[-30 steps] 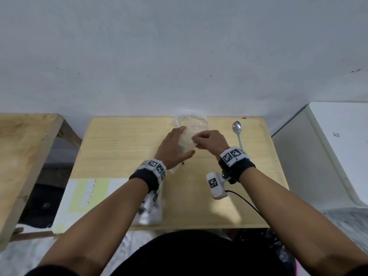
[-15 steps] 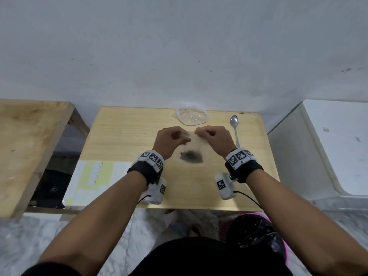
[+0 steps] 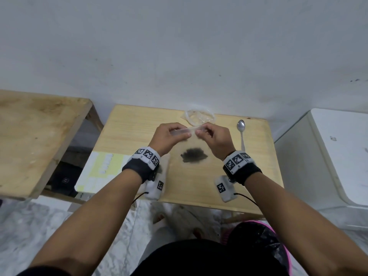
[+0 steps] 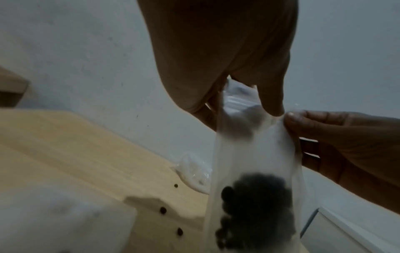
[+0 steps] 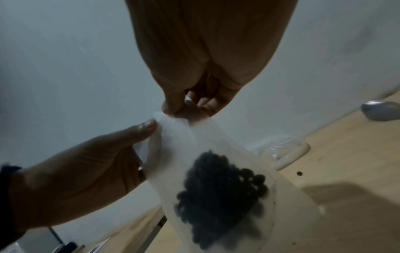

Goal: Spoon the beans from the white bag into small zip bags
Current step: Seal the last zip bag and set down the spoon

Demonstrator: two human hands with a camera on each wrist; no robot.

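A small clear zip bag (image 3: 196,145) hangs above the wooden table (image 3: 129,132) with a clump of dark beans (image 3: 194,155) at its bottom. My left hand (image 3: 186,133) pinches the left part of its top strip, and my right hand (image 3: 199,132) pinches the strip right beside it. In the wrist views the bag (image 4: 255,154) (image 5: 216,154) hangs below the pinching fingers (image 4: 270,102) (image 5: 173,106). The white bag (image 4: 54,219) lies blurred by my left wrist. A metal spoon (image 3: 241,128) lies on the table to the right.
A crumpled pile of empty clear bags (image 3: 200,116) sits at the table's back edge. Loose beans (image 4: 162,210) lie on the wood. A wooden bench (image 3: 35,136) stands left, a white appliance (image 3: 338,156) right, a pink bin (image 3: 264,246) below.
Both hands came back from the pile at the table's far edge and lifted the bean-filled bag off the table. Their pinching fingertips now meet at its top strip.
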